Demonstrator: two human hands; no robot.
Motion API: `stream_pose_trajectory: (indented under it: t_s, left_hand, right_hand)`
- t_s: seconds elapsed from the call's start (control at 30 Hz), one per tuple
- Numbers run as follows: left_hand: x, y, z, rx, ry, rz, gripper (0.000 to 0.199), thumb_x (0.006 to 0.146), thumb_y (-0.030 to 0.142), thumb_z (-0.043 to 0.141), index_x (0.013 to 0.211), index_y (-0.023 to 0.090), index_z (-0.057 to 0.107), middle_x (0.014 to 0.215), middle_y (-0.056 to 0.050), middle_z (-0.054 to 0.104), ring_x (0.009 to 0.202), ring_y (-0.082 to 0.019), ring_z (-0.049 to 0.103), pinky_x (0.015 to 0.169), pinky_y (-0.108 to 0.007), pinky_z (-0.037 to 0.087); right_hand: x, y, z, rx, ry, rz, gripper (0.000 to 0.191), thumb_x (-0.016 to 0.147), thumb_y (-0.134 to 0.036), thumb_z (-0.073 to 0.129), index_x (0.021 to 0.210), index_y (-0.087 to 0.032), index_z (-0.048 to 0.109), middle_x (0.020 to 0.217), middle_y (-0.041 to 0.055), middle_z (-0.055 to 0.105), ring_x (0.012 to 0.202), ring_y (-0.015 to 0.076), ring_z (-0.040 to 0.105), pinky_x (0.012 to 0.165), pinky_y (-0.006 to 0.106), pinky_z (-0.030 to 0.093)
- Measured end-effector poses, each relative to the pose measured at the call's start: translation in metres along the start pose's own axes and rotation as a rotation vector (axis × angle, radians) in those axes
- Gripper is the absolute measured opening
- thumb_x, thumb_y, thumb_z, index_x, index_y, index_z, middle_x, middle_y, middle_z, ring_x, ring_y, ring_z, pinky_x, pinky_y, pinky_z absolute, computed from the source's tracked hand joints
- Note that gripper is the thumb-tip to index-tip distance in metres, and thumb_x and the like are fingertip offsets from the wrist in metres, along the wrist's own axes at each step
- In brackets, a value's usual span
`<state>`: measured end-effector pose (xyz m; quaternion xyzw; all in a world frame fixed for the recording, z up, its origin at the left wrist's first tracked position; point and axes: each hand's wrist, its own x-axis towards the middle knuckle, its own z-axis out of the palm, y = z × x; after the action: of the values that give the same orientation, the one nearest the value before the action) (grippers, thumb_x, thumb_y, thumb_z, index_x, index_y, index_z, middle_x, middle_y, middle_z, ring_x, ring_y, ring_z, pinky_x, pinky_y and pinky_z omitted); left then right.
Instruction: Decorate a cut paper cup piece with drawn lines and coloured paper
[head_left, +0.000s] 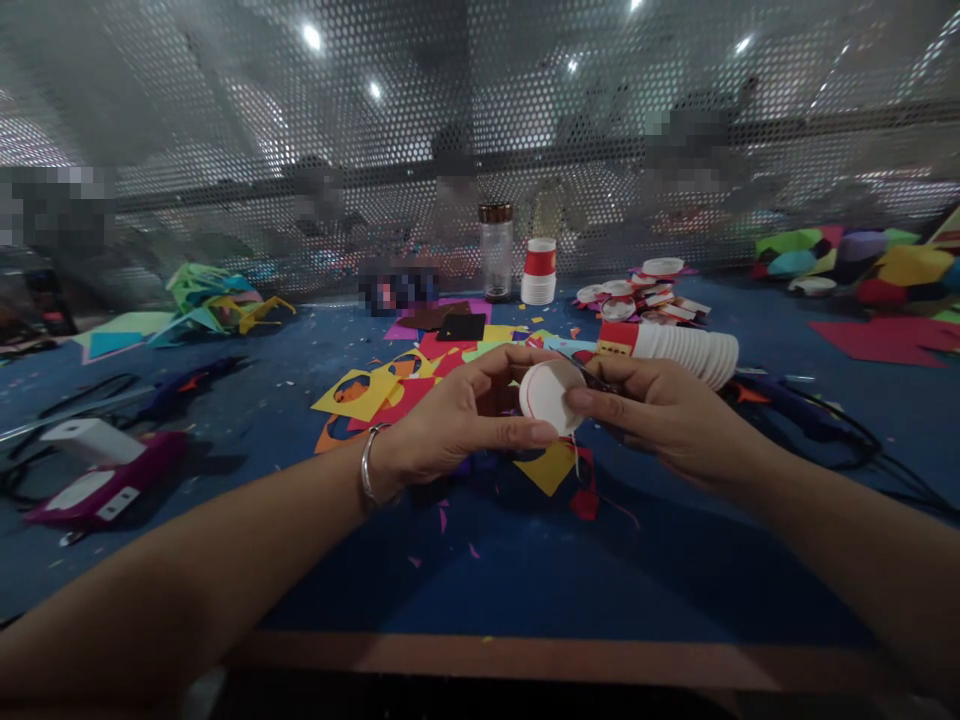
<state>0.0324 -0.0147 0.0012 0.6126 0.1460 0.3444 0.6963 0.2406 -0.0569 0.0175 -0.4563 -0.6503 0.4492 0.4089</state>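
A grey screen full of small holes [465,120] stood behind the blue table [450,590], which filled most of the view below it. Bright paper sheets and cut-outs [367,392] lay spread across its middle, several with round holes in them, while folded green and yellow paper [206,300] sat toward the far left and more coloured paper shapes [900,275] at the far right. The left hand [442,410] was curled and partly open, its thumb at the lower edge of the white disc [541,395] and its forefinger arched near the top. The right hand [652,405] was closed on the disc's right side, its thumb pressed flat against the face. The disc was held up between the two hands, above the middle of the table. A stack of white paper cups [686,350] lay on its side just beyond the right hand. A magenta box [142,475] with a white block [94,442] on it rested at the left, and a blue glue gun [191,388] lay beyond it. Near the screen, a clear bottle [496,255] stood beside a shorter upright cup stack [539,270], with a heap of cup pieces [645,297] to the right.
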Motion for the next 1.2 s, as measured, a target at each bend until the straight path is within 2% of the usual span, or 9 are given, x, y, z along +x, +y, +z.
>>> stream_pose_trajectory:
  t_s: [0.23,0.47,0.57,0.7,0.9,1.03,1.2]
  left_hand:
    - [0.001,0.005,-0.005,-0.107,-0.002,-0.079,0.041,0.07,0.019,0.085,0.108,0.02,0.069,0.099,-0.003,0.066,0.084,-0.012,0.061,0.074,-0.023,0.051]
    - [0.001,0.006,-0.004,-0.071,0.031,-0.123,0.041,0.068,0.023,0.086,0.103,0.02,0.066,0.094,-0.003,0.067,0.085,-0.015,0.065,0.077,-0.029,0.053]
    - [0.003,0.004,-0.006,0.03,0.063,-0.07,0.045,0.068,0.02,0.086,0.106,0.02,0.063,0.094,-0.001,0.067,0.084,-0.014,0.066,0.08,-0.03,0.054]
    - [0.005,0.0,-0.011,0.19,0.099,0.028,0.049,0.068,0.018,0.085,0.11,0.02,0.06,0.103,-0.002,0.067,0.09,-0.015,0.067,0.082,-0.031,0.055]
    - [0.007,-0.004,-0.013,0.349,0.156,0.126,0.054,0.066,0.02,0.086,0.11,0.02,0.055,0.11,-0.004,0.064,0.091,-0.014,0.065,0.078,-0.028,0.055]
    - [0.006,-0.004,-0.012,0.497,0.212,0.155,0.053,0.067,0.022,0.086,0.109,0.02,0.055,0.115,-0.006,0.061,0.093,-0.014,0.063,0.079,-0.027,0.054]
    - [0.007,-0.003,-0.012,0.584,0.226,0.21,0.051,0.066,0.021,0.085,0.107,0.022,0.055,0.112,-0.005,0.062,0.095,-0.016,0.06,0.078,-0.028,0.054]
  right_hand:
    - [-0.001,-0.003,0.001,-0.039,0.001,-0.012,0.042,0.075,-0.055,0.078,0.072,-0.017,0.058,0.065,-0.0049,0.046,0.056,0.0074,0.033,0.05,0.027,0.025]
    - [-0.003,-0.006,0.0,-0.185,0.114,-0.116,0.043,0.079,-0.061,0.072,0.072,-0.02,0.06,0.063,-0.0038,0.044,0.058,0.0107,0.038,0.051,0.027,0.029]
    - [-0.004,-0.009,0.001,-0.248,0.082,-0.131,0.044,0.082,-0.062,0.067,0.071,-0.02,0.058,0.062,-0.0026,0.046,0.058,0.0118,0.041,0.052,0.027,0.032]
    - [-0.006,-0.01,0.004,-0.255,-0.001,-0.121,0.046,0.084,-0.064,0.064,0.07,-0.02,0.058,0.066,-0.0009,0.05,0.06,0.0122,0.044,0.054,0.026,0.035]
    - [-0.005,-0.004,0.003,-0.255,-0.092,-0.096,0.048,0.09,-0.064,0.055,0.072,-0.02,0.058,0.06,-0.0051,0.038,0.053,0.0094,0.032,0.05,0.026,0.027]
    - [-0.005,-0.002,0.001,-0.262,-0.099,-0.106,0.051,0.09,-0.067,0.053,0.073,-0.02,0.059,0.06,-0.0055,0.037,0.053,0.0096,0.031,0.051,0.026,0.025]
    - [-0.004,-0.001,0.0,-0.279,-0.104,-0.086,0.053,0.089,-0.069,0.053,0.069,-0.021,0.056,0.06,-0.0052,0.035,0.052,0.0096,0.029,0.051,0.027,0.023]
